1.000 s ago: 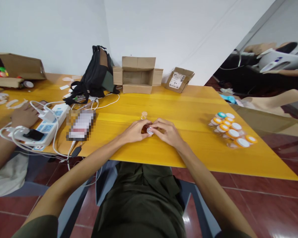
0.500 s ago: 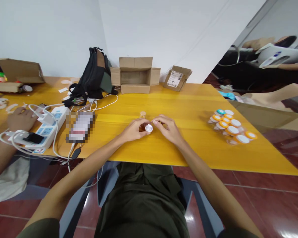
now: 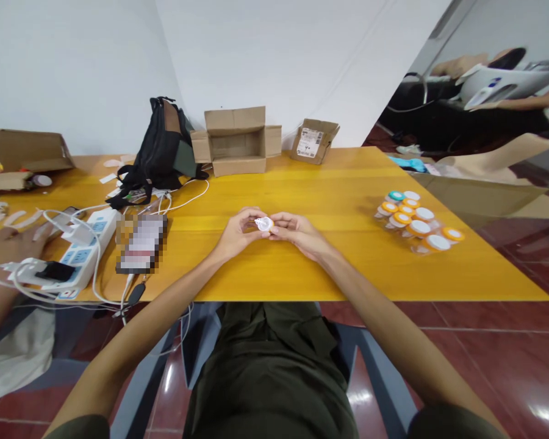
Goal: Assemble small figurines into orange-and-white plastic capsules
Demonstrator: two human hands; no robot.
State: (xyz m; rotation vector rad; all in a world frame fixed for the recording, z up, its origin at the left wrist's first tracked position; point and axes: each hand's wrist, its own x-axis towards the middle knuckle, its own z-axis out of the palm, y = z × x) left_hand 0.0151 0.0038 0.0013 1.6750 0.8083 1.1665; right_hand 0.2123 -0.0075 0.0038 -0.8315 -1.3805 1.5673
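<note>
Over the middle of the yellow table, my left hand and my right hand meet fingertip to fingertip. Both pinch one small round container with a white lid, held a little above the tabletop. My fingers hide its body. To the right lies a clear pack of several small pots with orange, white and teal lids, apart from both hands.
A white power strip with tangled cables, a phone and another person's hand are on the left. At the back stand a black backpack, an open cardboard box and a small parcel.
Both hands have lifted the small container off the table and turned its white lid upward. The camera has swung slightly, shifting everything a bit left.
</note>
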